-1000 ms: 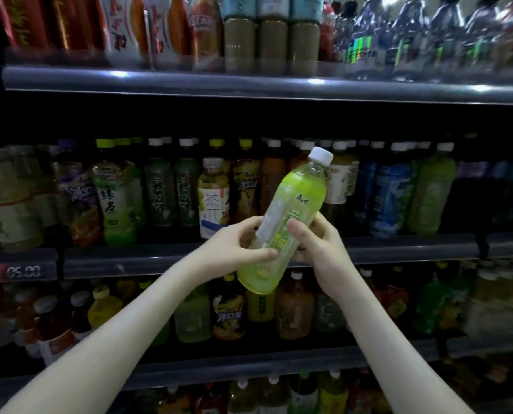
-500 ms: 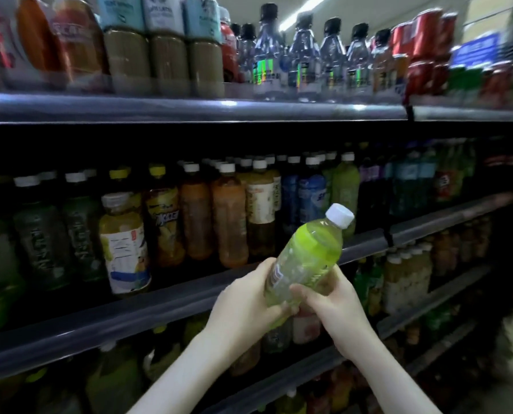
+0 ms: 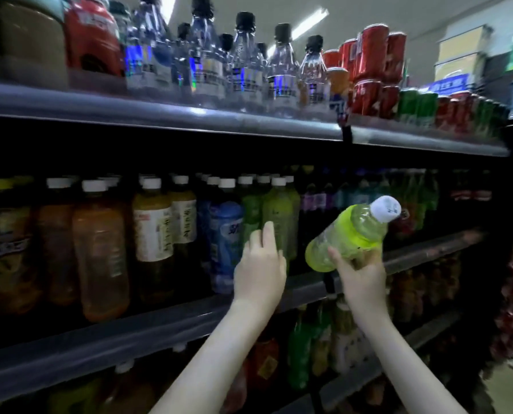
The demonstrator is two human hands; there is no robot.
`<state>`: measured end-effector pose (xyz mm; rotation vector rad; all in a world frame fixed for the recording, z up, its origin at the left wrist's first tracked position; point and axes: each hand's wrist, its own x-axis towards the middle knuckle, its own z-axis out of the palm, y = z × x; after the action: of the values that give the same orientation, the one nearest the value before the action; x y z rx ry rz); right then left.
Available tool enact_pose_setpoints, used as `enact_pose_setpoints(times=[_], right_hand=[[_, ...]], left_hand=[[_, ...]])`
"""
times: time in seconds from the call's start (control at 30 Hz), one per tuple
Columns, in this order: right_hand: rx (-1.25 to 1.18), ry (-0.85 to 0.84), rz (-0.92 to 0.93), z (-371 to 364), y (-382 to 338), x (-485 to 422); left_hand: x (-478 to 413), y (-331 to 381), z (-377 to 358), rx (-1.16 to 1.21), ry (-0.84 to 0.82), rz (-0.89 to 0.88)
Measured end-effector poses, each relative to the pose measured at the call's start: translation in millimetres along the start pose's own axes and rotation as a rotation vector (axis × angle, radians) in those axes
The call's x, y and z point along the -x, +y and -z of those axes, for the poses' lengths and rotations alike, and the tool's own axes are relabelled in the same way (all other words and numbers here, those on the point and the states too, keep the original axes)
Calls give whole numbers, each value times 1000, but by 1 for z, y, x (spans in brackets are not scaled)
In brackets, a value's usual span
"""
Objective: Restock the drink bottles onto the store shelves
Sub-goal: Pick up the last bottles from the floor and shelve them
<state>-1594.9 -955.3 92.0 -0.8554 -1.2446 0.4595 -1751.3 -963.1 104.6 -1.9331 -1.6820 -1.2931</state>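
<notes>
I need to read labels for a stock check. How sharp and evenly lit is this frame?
Head view: motion blur smears the red cans and right edge; glare spots the upper shelf lip, which the wide-angle lens bends; the bottle row beneath sits in shadow; the held green bottle is sharper.

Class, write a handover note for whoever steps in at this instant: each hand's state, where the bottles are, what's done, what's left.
Right hand grips the tilted green bottle by its lower end, in the air before the middle shelf.
Left hand is open, fingers extended toward the shelved green bottles; contact unclear.
Done: bottle is at the matching row, not yet shelved.
Left: stand it upright there.
</notes>
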Motion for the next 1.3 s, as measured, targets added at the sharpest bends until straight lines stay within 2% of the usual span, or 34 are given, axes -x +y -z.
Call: enact_pose_setpoints(times=[0.1, 0.17, 0.43, 0.57, 0.7, 0.87, 0.97, 1.03, 1.1, 1.13, 1.2, 1.3], right_hand=[[4, -115, -61, 5, 24, -46], [14, -212, -104, -1, 36, -73], [79, -425, -216, -38, 78, -126], [237, -517, -129, -40, 86, -128], [263, -584, -107, -39, 87, -121], [214, -533, -26, -47, 89, -99], [354, -325, 167, -51, 79, -52], [336, -260, 334, -55, 65, -8], [239, -357, 401, -68, 56, 42], [194, -450, 391, -79, 53, 68], [134, -693, 334, -106, 46, 125], [79, -1067, 269, -158, 20, 224]], left_hand=[[-29, 13, -35, -164, -116, 222], [-41, 14, -50, -244, -165, 286], [-56, 14, -78, -337, -152, 386], [-56, 13, -82, -339, -144, 406], [-54, 10, -86, -291, -119, 409], [-41, 0, -82, -104, -87, 362], [-11, -3, -64, -47, -30, 231], [19, -12, -43, -24, 20, 150], [58, -31, -13, 28, 51, 145], [81, -43, 7, 75, 51, 201], [135, -70, 52, 108, 35, 381], [228, -117, 129, -26, -14, 607]])
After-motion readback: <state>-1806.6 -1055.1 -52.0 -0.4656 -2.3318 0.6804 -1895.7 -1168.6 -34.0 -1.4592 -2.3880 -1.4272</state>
